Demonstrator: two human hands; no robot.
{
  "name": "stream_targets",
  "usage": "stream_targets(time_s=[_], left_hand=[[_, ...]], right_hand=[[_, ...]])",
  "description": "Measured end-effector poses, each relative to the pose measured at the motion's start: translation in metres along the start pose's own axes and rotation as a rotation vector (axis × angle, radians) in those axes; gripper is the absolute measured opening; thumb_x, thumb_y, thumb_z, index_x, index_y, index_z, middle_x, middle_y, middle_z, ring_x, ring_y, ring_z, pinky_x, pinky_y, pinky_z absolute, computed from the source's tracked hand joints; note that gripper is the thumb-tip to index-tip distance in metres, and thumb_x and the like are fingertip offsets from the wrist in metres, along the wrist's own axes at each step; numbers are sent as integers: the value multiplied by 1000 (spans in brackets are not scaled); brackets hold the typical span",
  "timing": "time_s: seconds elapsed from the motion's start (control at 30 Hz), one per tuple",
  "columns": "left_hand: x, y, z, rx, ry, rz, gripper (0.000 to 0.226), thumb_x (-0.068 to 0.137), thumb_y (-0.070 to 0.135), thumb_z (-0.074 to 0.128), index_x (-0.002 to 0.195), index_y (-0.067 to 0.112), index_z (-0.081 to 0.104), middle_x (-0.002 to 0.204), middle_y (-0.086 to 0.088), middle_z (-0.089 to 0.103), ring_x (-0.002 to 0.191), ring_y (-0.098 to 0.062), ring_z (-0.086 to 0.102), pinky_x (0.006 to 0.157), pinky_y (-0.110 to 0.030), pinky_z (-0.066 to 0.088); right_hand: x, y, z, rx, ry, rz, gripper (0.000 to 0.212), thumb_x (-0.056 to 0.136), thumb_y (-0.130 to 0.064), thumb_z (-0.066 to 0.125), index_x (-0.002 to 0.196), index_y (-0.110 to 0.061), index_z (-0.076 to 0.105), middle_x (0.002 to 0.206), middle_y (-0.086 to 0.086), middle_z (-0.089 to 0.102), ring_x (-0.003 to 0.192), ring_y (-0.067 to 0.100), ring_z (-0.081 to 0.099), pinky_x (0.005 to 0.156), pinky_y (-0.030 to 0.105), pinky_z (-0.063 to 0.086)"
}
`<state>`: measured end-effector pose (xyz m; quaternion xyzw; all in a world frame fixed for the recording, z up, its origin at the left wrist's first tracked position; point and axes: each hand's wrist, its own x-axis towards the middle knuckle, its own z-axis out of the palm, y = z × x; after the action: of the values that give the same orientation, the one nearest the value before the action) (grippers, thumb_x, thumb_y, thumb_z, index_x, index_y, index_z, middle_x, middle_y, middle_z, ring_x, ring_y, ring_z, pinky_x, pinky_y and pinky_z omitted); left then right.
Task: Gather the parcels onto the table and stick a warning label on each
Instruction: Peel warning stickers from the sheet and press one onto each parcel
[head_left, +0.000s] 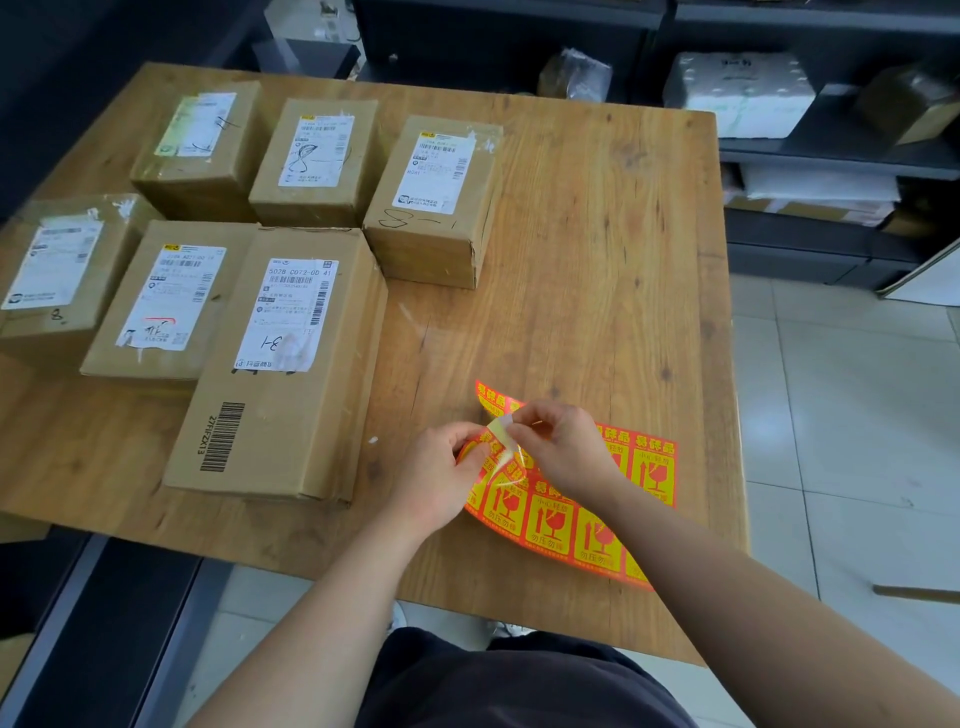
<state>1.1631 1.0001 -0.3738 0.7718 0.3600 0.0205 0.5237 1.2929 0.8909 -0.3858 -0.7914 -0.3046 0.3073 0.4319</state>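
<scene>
Six brown parcels | red-yellow label sheet | both hands pinching one label

1. My left hand is bare, with no glove, ring or watch on it.
2. My right hand is bare too, with nothing on the fingers or wrist.
3. Both my forearms are uncovered right up to the bottom edge of the view; no sleeve shows on either.
4. Below my arms I wear dark, charcoal-coloured clothing with soft folds in the fabric.
</scene>
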Motion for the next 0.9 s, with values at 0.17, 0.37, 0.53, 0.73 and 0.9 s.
stream_targets(time_s=[0.17,0.37,0.53,0.73,0.9], left_hand=[[1,-5,-2,46,40,-12,17,93,15,57,103,18,70,91,5,73,80,-9,69,76,-36,56],[5,-13,-3,158,91,-36,18,92,19,58,105,17,70,95,6,71,86,-10,66,79,-35,55],[11,-15,-6,220,129,-51,17,91,19,58,101,15,71,94,1,73,85,-15,67,77,-37,55],[18,-15,-7,299,136,-71,19,92,22,58,104,14,70,96,-2,72,86,-18,66,77,-33,53],[23,-14,-9,326,155,-91,22,93,22,56,109,14,69,101,0,71,86,-12,62,70,-22,44]], right_hand=[[5,4,-5,-4,34,66,10,89,-20,60,79,-20,62,59,-6,56,38,3,40,39,15,30],[13,7,-15,-80,77,110,12,91,-22,56,80,-18,59,63,2,59,36,4,39,34,19,31],[20,6,-27,-165,121,101,13,91,-21,54,79,-19,60,72,-4,62,56,8,51,46,20,36],[25,6,-42,-162,164,106,12,89,-19,56,80,-17,62,68,-7,59,58,7,51,49,20,37],[28,5,-55,-153,203,107,11,92,-18,55,85,-16,63,72,-8,59,61,7,52,53,20,40]])
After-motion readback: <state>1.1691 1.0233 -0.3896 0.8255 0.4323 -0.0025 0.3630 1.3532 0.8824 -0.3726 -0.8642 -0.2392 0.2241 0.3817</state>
